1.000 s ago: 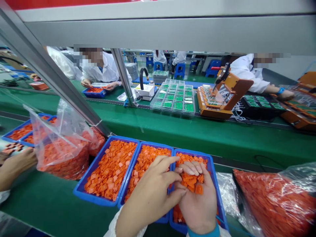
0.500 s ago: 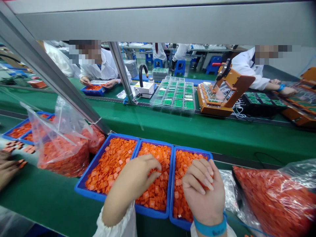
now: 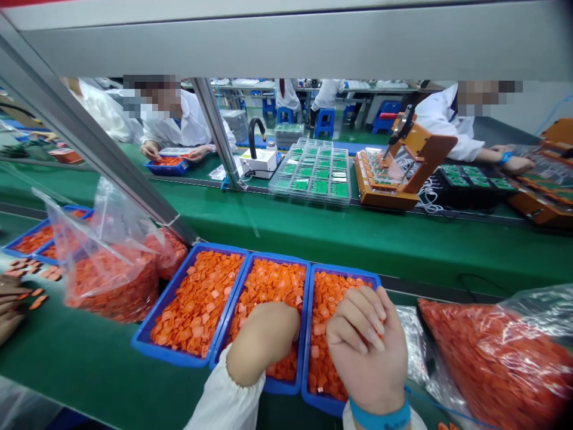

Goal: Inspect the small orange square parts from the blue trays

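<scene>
Three blue trays of small orange plastic pieces sit side by side in front of me. My left hand [image 3: 264, 340] is curled knuckles-up down into the middle tray [image 3: 277, 258], with its fingertips buried among the pieces. My right hand [image 3: 367, 355], which has a blue wristband, hovers over the right tray [image 3: 349, 270]. Its fingers are folded in over the palm, and a little orange shows under them. The left tray [image 3: 145, 346] is untouched.
A clear bag of orange pieces [image 3: 111, 269] stands left of the trays and another bag [image 3: 492, 358] lies to the right. Another person's hand [image 3: 9, 304] rests at the far left edge. Beyond the green belt [image 3: 358, 239], people work at benches. A slanted metal post [image 3: 102, 155] crosses the left side.
My left hand left my right palm, dropped into the middle tray and curled tighter. My right hand closed its fingers over the pieces in its palm.
</scene>
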### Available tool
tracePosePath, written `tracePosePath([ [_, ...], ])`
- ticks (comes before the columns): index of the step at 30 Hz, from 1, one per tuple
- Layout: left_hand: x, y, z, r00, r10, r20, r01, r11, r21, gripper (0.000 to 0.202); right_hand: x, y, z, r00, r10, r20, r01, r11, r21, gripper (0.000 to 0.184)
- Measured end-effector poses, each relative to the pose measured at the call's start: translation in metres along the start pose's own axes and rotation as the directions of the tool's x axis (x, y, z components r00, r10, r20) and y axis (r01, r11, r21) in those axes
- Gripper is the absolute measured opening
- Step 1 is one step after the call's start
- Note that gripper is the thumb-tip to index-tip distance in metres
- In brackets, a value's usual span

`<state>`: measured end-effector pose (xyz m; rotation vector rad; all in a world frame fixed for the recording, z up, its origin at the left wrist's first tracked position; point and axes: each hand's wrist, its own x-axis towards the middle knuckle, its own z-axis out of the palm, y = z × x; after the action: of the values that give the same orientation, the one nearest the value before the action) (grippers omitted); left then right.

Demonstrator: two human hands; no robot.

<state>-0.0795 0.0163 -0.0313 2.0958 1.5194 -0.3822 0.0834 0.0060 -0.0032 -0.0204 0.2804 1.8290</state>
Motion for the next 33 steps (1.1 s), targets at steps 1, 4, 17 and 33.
tracePosePath([
  [1, 0.000, 0.001, -0.001, 1.000, -0.002, 0.011, 0.002, 1.000, 0.007, 0.024, 0.000, -0.001, 0.001, 1.000, 0.000, 0.002, 0.000, 1.000, 0.004, 0.041],
  [4, 0.002, 0.005, -0.004, 0.999, -0.013, 0.042, 0.012, 1.000, 0.017, 0.025, -0.001, -0.003, 0.002, 1.000, 0.001, 0.001, -0.001, 1.000, 0.010, 0.041],
  [17, -0.026, -0.011, -0.021, 0.982, 0.118, -0.146, -0.138, 0.982, -0.132, 0.032, 0.000, -0.008, 0.005, 1.000, 0.007, 0.021, -0.007, 0.999, 0.032, 0.043],
  [33, -0.038, 0.011, -0.022, 0.426, 0.134, -0.895, -0.695, 0.681, -0.230, 0.029, -0.010, 0.018, 0.005, 0.927, 0.340, 0.161, -0.144, 0.716, -0.683, 0.050],
])
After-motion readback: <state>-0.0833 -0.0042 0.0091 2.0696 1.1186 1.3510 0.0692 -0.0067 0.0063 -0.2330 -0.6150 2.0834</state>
